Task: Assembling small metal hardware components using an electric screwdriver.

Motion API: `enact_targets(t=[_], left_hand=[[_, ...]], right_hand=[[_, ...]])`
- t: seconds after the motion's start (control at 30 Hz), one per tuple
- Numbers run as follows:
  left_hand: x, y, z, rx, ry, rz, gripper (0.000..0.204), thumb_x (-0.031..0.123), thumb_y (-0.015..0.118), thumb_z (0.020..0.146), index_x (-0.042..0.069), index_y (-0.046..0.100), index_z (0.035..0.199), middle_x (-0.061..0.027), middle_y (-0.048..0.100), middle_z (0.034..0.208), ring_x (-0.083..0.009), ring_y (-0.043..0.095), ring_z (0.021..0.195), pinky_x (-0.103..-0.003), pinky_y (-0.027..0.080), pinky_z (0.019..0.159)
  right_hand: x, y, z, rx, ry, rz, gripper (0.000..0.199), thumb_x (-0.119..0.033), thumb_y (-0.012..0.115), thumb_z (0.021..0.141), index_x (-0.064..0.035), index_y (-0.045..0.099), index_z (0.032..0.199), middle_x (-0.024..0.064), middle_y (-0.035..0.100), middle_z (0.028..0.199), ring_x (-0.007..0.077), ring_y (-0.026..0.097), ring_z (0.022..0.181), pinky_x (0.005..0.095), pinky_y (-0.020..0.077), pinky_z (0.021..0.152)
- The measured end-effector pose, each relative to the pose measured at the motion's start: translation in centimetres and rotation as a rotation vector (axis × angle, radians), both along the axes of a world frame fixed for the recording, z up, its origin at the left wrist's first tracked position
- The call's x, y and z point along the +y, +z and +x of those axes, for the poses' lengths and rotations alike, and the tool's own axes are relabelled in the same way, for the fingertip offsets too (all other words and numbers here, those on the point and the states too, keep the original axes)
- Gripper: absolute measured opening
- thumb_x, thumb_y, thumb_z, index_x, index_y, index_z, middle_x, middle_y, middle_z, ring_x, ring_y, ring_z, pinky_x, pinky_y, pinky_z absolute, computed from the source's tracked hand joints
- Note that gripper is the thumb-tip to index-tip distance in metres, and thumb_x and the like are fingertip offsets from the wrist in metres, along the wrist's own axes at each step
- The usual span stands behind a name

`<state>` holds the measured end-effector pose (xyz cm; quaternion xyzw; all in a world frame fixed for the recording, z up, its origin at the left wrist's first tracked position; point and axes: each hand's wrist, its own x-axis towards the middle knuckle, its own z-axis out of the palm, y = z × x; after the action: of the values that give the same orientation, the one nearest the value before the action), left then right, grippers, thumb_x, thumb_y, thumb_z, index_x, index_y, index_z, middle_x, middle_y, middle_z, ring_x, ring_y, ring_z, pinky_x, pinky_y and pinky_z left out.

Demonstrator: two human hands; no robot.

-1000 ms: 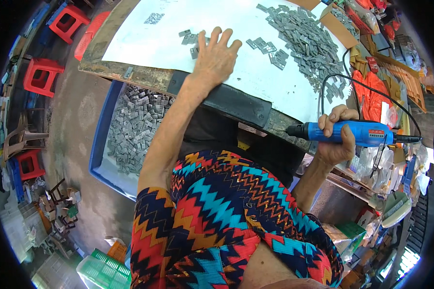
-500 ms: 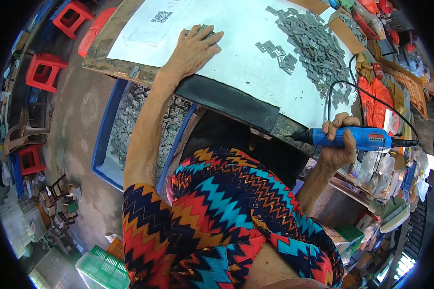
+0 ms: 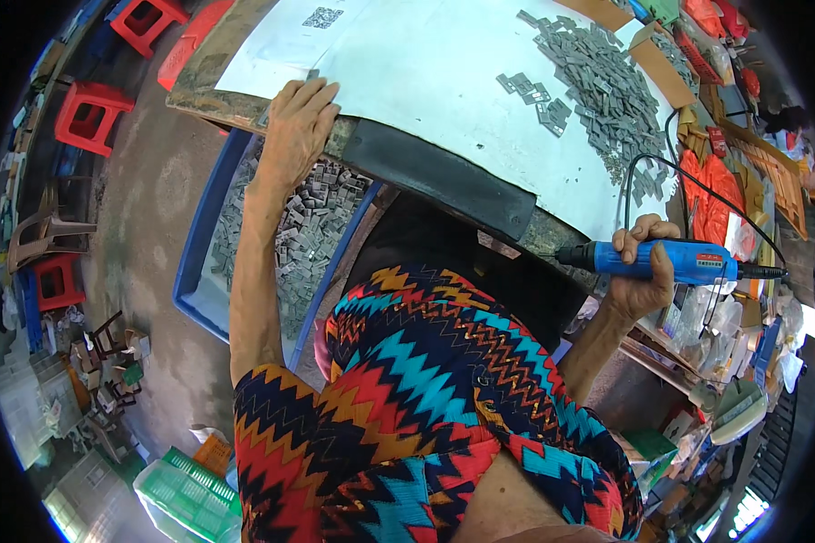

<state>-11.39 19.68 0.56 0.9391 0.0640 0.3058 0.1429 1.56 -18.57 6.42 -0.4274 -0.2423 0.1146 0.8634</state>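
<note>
My left hand reaches over the near left edge of the table, fingers stretched out and lying close to the surface. A small dark grey piece sits just beyond its fingertips; anything under the palm is hidden. Below that hand, a blue-walled bin holds a great many small grey metal-looking pieces. My right hand is wrapped round a blue corded electric screwdriver, held level at the table's right front with its thin tip pointing left. On the white tabletop, a heap of flat grey pieces spreads at the far right.
Several loose grey pieces lie left of the heap. A black pad covers the table's front edge. The black cord loops up behind the screwdriver. Red stools stand on the floor at left. Cardboard boxes flank the heap.
My left hand has slid left and toward me, from the grey pieces on the white tabletop to the table's edge above the bin. My right hand keeps its hold on the screwdriver.
</note>
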Motion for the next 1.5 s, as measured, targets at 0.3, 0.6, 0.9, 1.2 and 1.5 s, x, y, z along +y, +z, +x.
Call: enact_targets(t=[0.3, 0.6, 0.9, 1.2, 1.5], left_hand=[[-3.2, 1.4, -7.4, 0.022, 0.257, 0.074, 0.021, 0.011, 0.063, 0.073, 0.004, 0.061, 0.092, -0.0069, 0.061, 0.095, -0.0238, 0.056, 0.090, -0.037, 0.040, 0.079], [-6.2, 3.8, -6.9, -0.083, 0.281, -0.310, 0.015, 0.000, 0.056, 0.077, 0.000, 0.061, 0.091, -0.0135, 0.062, 0.084, -0.0275, 0.060, 0.079, -0.032, 0.046, 0.070], [-11.2, 2.8, -0.3, -0.110, -0.009, -0.392, 0.018, -0.006, 0.054, 0.077, -0.001, 0.060, 0.093, -0.0146, 0.061, 0.088, -0.0260, 0.059, 0.081, -0.032, 0.046, 0.073], [-12.4, 1.0, 4.9, -0.159, 0.076, -0.550, 0.016, -0.002, 0.053, 0.081, -0.002, 0.060, 0.096, -0.0113, 0.059, 0.083, -0.0166, 0.056, 0.071, -0.025, 0.045, 0.065], [-12.5, 0.3, 5.6, -0.186, 0.188, -0.357, 0.019, -0.005, 0.052, 0.082, -0.001, 0.059, 0.099, -0.0121, 0.058, 0.085, -0.0188, 0.057, 0.070, -0.027, 0.047, 0.060]], right_hand=[[0.0, 0.4, -0.7, 0.028, -0.002, -0.012, 0.022, -0.006, 0.053, 0.073, 0.0021, 0.048, 0.093, 0.0154, 0.048, 0.081, 0.0164, 0.047, 0.053, 0.0349, 0.0411, 0.061], [-0.8, 1.6, -0.8, 0.047, 0.006, 0.024, 0.022, -0.005, 0.052, 0.074, 0.0010, 0.049, 0.095, 0.0161, 0.047, 0.083, 0.0184, 0.047, 0.055, 0.0363, 0.0410, 0.063], [-2.6, 1.6, 0.4, 0.094, -0.080, 0.006, 0.022, -0.010, 0.056, 0.076, 0.0027, 0.051, 0.093, 0.0153, 0.047, 0.081, 0.0157, 0.048, 0.055, 0.0338, 0.0411, 0.062], [-3.2, 0.7, 1.6, 0.165, -0.024, 0.041, 0.021, -0.005, 0.055, 0.073, 0.0006, 0.047, 0.092, 0.0165, 0.049, 0.082, 0.0183, 0.049, 0.052, 0.0358, 0.0415, 0.061], [-3.4, 0.1, 2.4, 0.205, -0.002, 0.120, 0.023, -0.008, 0.056, 0.073, 0.0002, 0.047, 0.093, 0.0161, 0.048, 0.081, 0.0185, 0.050, 0.053, 0.0361, 0.0418, 0.062]])
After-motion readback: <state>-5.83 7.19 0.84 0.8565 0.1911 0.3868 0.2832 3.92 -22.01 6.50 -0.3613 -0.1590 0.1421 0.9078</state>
